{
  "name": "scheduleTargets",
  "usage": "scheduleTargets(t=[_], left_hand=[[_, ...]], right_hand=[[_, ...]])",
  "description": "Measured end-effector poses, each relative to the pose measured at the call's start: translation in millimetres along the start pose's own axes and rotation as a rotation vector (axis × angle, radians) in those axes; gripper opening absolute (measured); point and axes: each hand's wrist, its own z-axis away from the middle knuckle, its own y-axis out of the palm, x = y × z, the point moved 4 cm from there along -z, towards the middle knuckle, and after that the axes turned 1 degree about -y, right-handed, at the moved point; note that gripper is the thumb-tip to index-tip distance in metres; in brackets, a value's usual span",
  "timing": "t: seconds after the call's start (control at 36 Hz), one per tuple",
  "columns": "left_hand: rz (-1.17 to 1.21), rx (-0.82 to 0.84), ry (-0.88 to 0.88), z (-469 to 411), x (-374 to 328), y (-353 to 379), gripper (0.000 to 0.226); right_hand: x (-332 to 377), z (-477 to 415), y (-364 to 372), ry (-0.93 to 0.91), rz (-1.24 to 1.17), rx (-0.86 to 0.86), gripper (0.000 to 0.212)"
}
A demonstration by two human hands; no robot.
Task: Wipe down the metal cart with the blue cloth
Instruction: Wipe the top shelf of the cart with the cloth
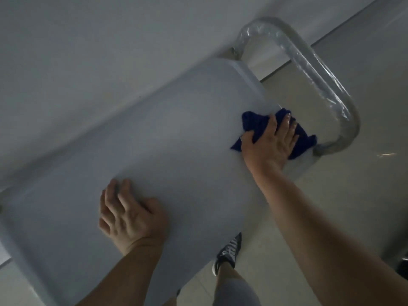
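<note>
Cloth work is under way on the flat top of the metal cart (165, 133), which runs slantwise through the head view. The blue cloth (303, 141) lies bunched at the handle end of the top, right at that end's edge and closer to the corner on the person's side than to the far one. The right hand (269, 142) lies on it with fingers straight and a little spread, palm down, pressing the cloth flat against the metal; the thumb lies along the cloth's side toward the middle of the top. Blue folds show beyond the fingertips and on both sides of the hand. The left hand (130, 215) rests palm down on the bare top near the long edge on the person's side, well apart from the cloth, fingers spread and holding nothing. A curved tubular handle (318, 69), shiny and seemingly wrapped in clear film, rises from the end just beyond the cloth. Below the near edge a dark shoe (227, 252) stands on the pale floor (287, 217). A plain wall (88, 51) runs along the cart's far long edge.
</note>
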Motion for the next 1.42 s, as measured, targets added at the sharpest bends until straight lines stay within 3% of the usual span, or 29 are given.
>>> scheduleTargets(t=[0.06, 0.22, 0.31, 0.42, 0.58, 0.81, 1.0, 1.08, 1.28, 1.33, 1.42], left_hand=[[0.0, -0.002, 0.004, -0.6, 0.6, 0.4, 0.062], [0.005, 0.018, -0.006, 1.4, -0.1, 0.5, 0.063], [-0.003, 0.012, -0.009, 1.0, -1.3, 2.4, 0.063], [-0.026, -0.029, 0.013, 0.4, -0.8, 4.3, 0.061], [-0.029, -0.048, 0.015, 0.9, -1.6, 3.7, 0.06], [-0.036, -0.045, 0.047, 1.1, 3.2, 8.6, 0.061], [0.003, 0.013, 0.067, -0.7, 5.7, 10.2, 0.059], [0.038, 0.05, 0.068, -1.9, 6.0, 9.3, 0.06], [0.14, 0.173, 0.149, -8.6, 11.4, -10.1, 0.067], [0.108, 0.238, 0.269, -18.7, 14.5, -20.1, 0.061], [0.043, 0.319, 0.659, -37.7, -4.0, -22.2, 0.048]], right_hand=[[18.3, 12.6, 4.5, -0.013, -0.011, 0.028, 0.087], [56.5, 102.9, 13.5, -0.468, -0.059, 0.159, 0.078], [43.6, 140.8, 13.4, -0.536, -0.125, 0.197, 0.084], [0.1, 157.7, 9.6, -0.415, -0.164, 0.185, 0.099], [-61.2, 140.9, 4.0, -0.057, -0.203, 0.075, 0.114], [-50.9, 106.4, 4.5, 0.267, -0.488, -0.085, 0.119], [-37.0, 129.2, 6.0, 0.278, -0.522, -0.11, 0.059], [-23.9, 142.4, 12.6, 0.323, -0.394, -0.166, 0.055], [-6.5, 165.2, 14.2, 0.434, -0.445, -0.33, 0.04], [-8.2, 164.8, 12.9, 0.439, -0.463, -0.357, 0.034], [-7.1, 161.2, 10.3, 0.434, -0.42, -0.382, 0.029]])
